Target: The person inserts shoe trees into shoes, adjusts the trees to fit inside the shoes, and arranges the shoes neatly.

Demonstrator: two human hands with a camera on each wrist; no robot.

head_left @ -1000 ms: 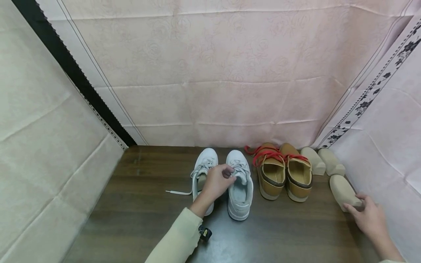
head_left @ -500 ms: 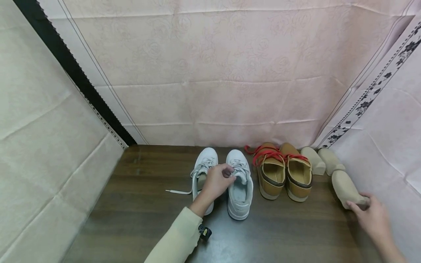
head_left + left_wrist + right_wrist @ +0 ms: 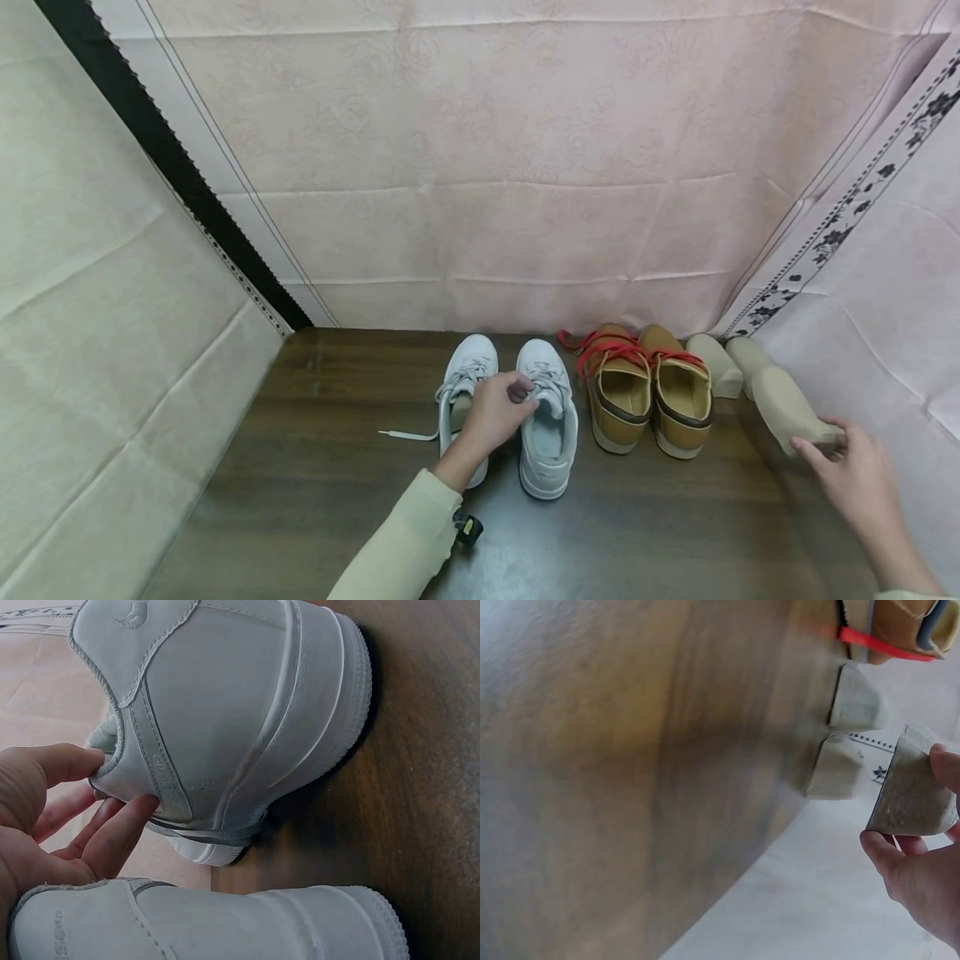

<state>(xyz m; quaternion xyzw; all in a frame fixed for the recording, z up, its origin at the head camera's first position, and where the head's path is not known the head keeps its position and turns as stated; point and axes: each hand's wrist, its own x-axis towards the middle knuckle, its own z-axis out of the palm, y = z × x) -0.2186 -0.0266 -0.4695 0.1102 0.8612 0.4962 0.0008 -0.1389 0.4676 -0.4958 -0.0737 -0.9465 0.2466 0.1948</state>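
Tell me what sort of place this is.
Likely a makeshift corner set up for handling shoes: creased sheeting closes it in at the left, back and right, and white sneakers stand beside red-laced tan shoes.

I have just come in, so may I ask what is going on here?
A person's right hand grips a beige foot-shaped block by its near end, apparently off the floor; two similar blocks lie close by. The left hand pinches the rim of one white shoe, while the other white shoe stands beside it. Brown shoes with red laces stand to their right.
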